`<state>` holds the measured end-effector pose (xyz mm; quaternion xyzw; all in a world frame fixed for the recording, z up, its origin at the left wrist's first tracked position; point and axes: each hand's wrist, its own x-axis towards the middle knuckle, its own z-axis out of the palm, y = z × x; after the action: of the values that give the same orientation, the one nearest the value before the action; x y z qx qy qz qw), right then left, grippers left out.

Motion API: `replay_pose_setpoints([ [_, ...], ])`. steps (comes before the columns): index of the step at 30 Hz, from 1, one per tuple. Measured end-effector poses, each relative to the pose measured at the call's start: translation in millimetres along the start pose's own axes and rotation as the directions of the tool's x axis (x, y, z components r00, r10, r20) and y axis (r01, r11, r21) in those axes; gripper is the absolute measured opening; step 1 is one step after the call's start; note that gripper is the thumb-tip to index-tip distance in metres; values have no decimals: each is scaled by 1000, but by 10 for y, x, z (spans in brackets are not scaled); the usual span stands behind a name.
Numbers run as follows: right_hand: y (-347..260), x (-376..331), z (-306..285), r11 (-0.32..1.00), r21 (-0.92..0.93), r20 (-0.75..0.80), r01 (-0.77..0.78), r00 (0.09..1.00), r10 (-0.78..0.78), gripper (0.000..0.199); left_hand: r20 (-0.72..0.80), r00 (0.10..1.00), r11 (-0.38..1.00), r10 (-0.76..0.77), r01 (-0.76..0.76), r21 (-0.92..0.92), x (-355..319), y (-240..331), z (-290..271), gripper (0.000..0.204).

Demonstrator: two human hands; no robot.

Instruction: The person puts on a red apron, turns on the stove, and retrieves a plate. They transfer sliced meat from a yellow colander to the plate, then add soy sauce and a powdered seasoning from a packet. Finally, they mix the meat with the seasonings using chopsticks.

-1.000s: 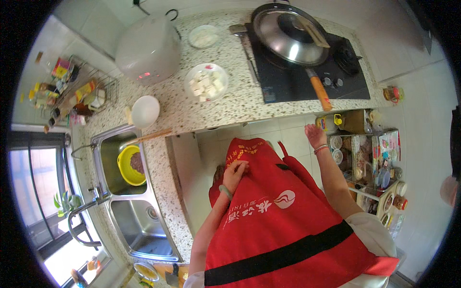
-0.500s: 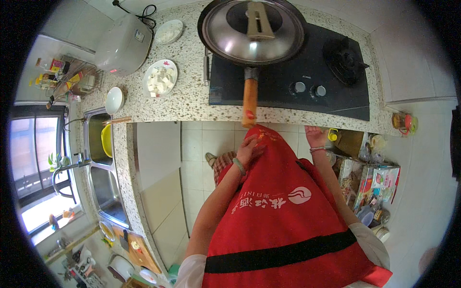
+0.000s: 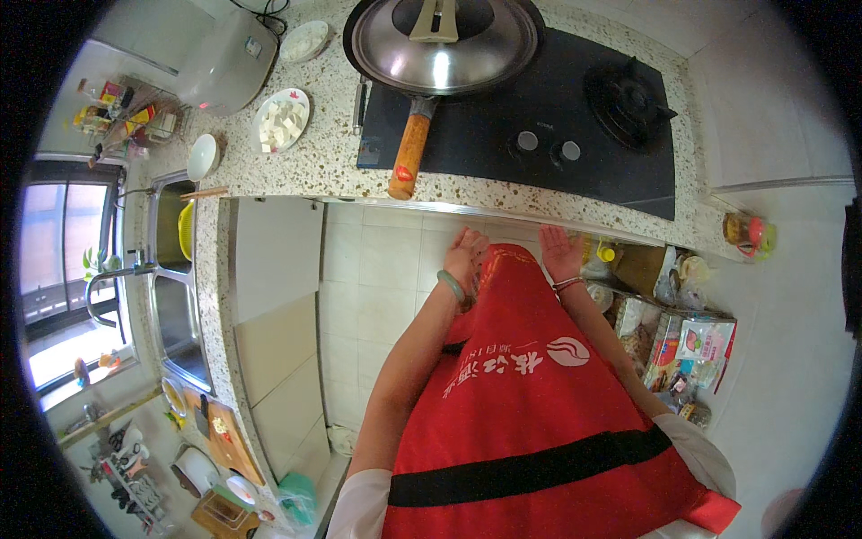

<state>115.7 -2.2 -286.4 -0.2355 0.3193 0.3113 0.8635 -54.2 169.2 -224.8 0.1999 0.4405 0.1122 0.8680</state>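
Observation:
My left hand [image 3: 467, 258] is beside the upper edge of the red apron [image 3: 512, 377], its fingers loosely stretched and nothing visible in them. A green bangle circles that wrist. My right hand [image 3: 562, 253] is open and empty on the apron's other side, below the counter edge, with a thin bracelet on the wrist. Ahead of both hands, a wok [image 3: 355, 54] sits on the black gas stove [image 3: 503, 153] under a domed steel lid [image 3: 440, 65]. Its wooden handle [image 3: 412, 153] juts out over the counter edge.
Left of the stove are a plate of white cubes [image 3: 283, 124], another filled white plate [image 3: 305, 41], a small bowl [image 3: 204, 157] and a grey-white appliance [image 3: 229, 72]. A double sink [image 3: 184, 337] lies further left. Packages and jars [image 3: 687, 350] are stacked at right below the counter.
The view has shifted, and the wok handle now appears further left. My left hand has come off the apron front to its side; my right hand has moved inward, closer to the left.

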Motion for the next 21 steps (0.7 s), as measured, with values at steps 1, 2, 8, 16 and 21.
replay_pose_setpoints([
  [1,-22,-3,-55,1000,-13,9,-24,1000,24,71,3,1000,999,20,-20,-41,48,-53,-33,60],
  [2,-30,9,-101,999,-27,17,-47,999,48,68,5,999,996,40,-39,-82,113,-97,-70,60],
  [8,-101,-268,-394,966,-223,39,-132,989,145,63,-19,995,986,94,-96,-138,106,-417,-244,54],
  [16,-344,-733,-615,741,-629,26,-236,946,323,63,-137,985,991,102,-113,-74,-84,-731,-373,41],
  [21,-619,-982,-385,362,-862,-176,-354,880,442,60,-152,981,990,122,-131,-50,-54,-955,-554,34],
])
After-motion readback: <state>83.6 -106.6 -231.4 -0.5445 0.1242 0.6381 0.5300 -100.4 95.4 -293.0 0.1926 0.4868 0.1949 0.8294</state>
